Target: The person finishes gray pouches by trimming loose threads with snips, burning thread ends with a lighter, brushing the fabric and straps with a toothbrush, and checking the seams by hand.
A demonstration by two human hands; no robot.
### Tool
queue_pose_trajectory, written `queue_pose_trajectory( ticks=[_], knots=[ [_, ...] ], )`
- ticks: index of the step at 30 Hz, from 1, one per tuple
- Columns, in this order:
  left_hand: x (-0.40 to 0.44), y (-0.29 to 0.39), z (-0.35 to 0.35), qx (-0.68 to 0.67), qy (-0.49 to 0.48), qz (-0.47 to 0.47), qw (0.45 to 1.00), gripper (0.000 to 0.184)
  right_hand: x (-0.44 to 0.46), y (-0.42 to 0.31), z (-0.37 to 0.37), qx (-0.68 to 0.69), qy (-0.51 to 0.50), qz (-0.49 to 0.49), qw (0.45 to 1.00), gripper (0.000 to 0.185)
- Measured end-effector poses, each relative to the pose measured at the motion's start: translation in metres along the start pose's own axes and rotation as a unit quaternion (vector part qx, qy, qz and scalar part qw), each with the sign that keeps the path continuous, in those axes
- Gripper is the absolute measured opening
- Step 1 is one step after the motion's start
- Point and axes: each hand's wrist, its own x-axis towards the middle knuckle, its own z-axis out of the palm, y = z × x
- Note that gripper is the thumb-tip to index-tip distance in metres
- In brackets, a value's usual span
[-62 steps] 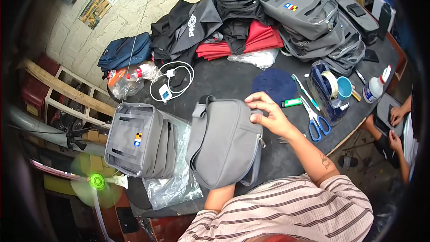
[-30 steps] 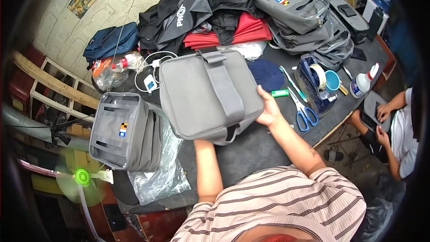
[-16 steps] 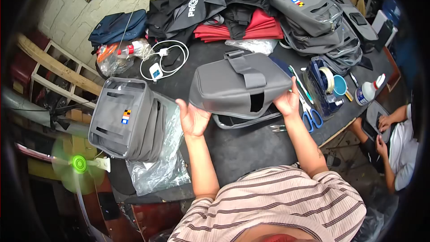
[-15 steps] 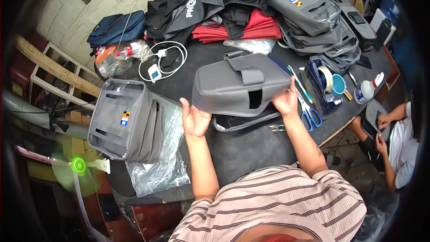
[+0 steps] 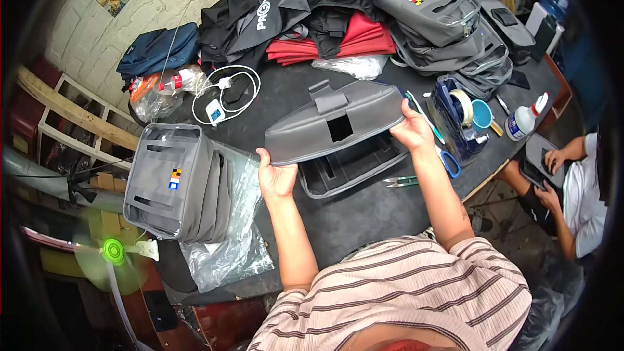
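Observation:
My left hand (image 5: 277,179) grips the left end of a grey bag (image 5: 292,135), thumb up and fingers under its edge. At the right end, my right hand (image 5: 413,131) holds the same bag with its thumb along the side. The bag is tilted, with a strap tab on top and a black rectangular opening in its near side. Beneath it, partly hidden, a second grey bag piece (image 5: 325,190) with a dark inside lies on the table (image 5: 338,221). Thread snips (image 5: 402,182) lie near my right forearm, and blue-handled scissors (image 5: 448,164) are partly covered by it.
Stacked grey bags (image 5: 172,185) stand on clear plastic (image 5: 227,257) at left. Farther back are a white cable (image 5: 255,84), red fabric (image 5: 335,45) and more grey bags (image 5: 429,13). At right are a tape holder (image 5: 455,130), a bottle (image 5: 523,120) and a seated person (image 5: 582,188).
The grey bag in my hands has tipped, its left end lower and its near side lifted, showing more of the piece beneath. The camera view has shifted slightly.

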Motion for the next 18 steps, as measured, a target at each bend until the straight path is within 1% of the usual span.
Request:
queue_pose_trajectory(
  ticks=[1,2,3,7,8,9,10,12,13,15,17,18],
  knots=[
    [0.001,0.003,-0.002,-0.002,0.000,0.002,1.000,0.036,-0.002,0.001,0.005,0.010,0.009,-0.002,1.000,0.031],
    [0.002,0.005,-0.002,-0.025,-0.016,-0.020,0.999,0.035,-0.005,0.003,0.010,0.005,0.030,-0.014,0.999,0.030],
    [0.001,0.005,0.000,-0.048,-0.033,-0.042,0.997,0.035,-0.006,0.003,0.011,0.003,0.029,-0.012,0.999,0.030],
    [-0.001,0.003,0.003,-0.051,-0.002,-0.015,0.999,0.034,-0.002,-0.001,0.009,0.007,0.016,0.018,1.000,0.029],
    [0.002,0.008,-0.002,-0.070,-0.031,-0.033,0.997,0.037,0.002,-0.003,0.005,0.017,0.012,0.033,0.999,0.029],
    [0.003,0.011,-0.005,-0.088,-0.061,-0.052,0.993,0.039,0.011,-0.006,-0.002,0.022,0.030,0.017,0.999,0.029],
    [0.002,0.009,-0.003,-0.087,-0.062,-0.051,0.993,0.039,0.016,-0.008,-0.009,0.023,0.029,0.017,0.999,0.029],
    [0.002,-0.006,0.000,-0.040,-0.099,0.039,0.993,0.050,0.024,-0.010,-0.021,0.088,-0.056,0.081,0.991,0.027],
    [-0.006,-0.031,0.014,0.002,-0.080,0.091,0.993,0.061,0.027,-0.007,-0.024,0.065,-0.054,0.060,0.995,0.026],
    [-0.015,-0.072,0.024,0.062,-0.024,0.182,0.981,0.066,0.034,-0.003,-0.031,0.026,-0.058,0.029,0.998,0.025],
    [-0.023,-0.106,0.017,0.148,-0.039,0.202,0.967,0.068,0.020,0.006,-0.012,-0.013,-0.022,-0.004,1.000,0.030],
    [-0.027,-0.120,0.010,0.199,-0.053,0.203,0.957,0.069,0.022,0.003,-0.017,-0.038,-0.126,0.043,0.990,0.028]
  ],
)
